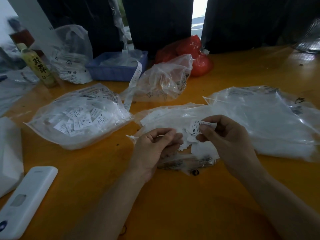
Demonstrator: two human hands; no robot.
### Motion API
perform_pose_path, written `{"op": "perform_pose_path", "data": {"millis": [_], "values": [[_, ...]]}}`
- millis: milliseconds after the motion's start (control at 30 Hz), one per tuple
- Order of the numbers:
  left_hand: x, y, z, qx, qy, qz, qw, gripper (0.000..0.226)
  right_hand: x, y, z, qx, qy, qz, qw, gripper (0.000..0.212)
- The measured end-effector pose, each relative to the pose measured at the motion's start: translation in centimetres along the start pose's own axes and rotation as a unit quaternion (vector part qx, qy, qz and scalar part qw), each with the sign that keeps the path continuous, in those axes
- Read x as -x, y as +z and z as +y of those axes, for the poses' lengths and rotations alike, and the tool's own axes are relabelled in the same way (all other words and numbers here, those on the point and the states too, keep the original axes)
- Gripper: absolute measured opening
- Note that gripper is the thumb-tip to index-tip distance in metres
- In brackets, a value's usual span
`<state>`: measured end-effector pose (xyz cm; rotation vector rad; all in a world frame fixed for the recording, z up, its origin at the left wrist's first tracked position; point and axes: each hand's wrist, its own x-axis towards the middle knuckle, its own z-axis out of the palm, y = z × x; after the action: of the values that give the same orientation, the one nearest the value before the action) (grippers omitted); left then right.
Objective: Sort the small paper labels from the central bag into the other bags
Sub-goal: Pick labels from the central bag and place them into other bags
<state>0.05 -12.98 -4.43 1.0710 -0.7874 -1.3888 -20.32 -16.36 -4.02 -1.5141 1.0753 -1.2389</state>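
Forearms frame the view; right hand (225,135) pinches an "XS" label (194,130) between thumb and forefinger, print up, presumably for reading the size. Left hand (155,146), just left of that pinch, curls shut over loose labels above the central bag (173,116)

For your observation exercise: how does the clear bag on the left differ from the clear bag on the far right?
The left bag bulges with loose labels whose printed sizes show; the right bag lies flatter, its contents a white blur. The left bag sits apart from both hands; the right bag lies just behind the right hand. Both are clear plastic on the orange table.
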Motion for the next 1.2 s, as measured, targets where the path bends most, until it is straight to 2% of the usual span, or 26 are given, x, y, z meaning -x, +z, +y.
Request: {"op": "perform_pose_path", "data": {"millis": [167, 500, 667, 833, 1100, 1200], "values": [[0.06, 0.15, -0.06, -0.005, -0.013, -0.019, 1.000, 0.019, 0.28, 0.27, -0.40, 0.048, -0.027, 0.000, 0.998, 0.008], [0.01, 0.07, -0.17, -0.033, 0.006, -0.040, 0.999, 0.020, 0.43, 0.51, -0.36, 0.129, -0.062, -0.014, 0.990, 0.021], [0.04, 0.07, -0.25, -0.043, 0.016, -0.036, 0.998, 0.029, 0.52, 0.62, -0.28, 0.204, -0.072, -0.018, 0.976, 0.016], [0.00, 0.03, -0.28, -0.081, 0.037, -0.019, 0.996, 0.022, 0.50, 0.68, -0.39, 0.252, -0.063, -0.041, 0.965, 0.012], [0.27, 0.10, -0.45, -0.187, 0.074, -0.012, 0.980, 0.015, 0.53, 0.80, -0.38, 0.246, -0.065, -0.072, 0.964, 0.017], [0.27, 0.13, -0.47, -0.183, 0.073, -0.002, 0.980, 0.013, 0.37, 0.74, -0.12, 0.174, -0.023, -0.047, 0.983, 0.029]]}}
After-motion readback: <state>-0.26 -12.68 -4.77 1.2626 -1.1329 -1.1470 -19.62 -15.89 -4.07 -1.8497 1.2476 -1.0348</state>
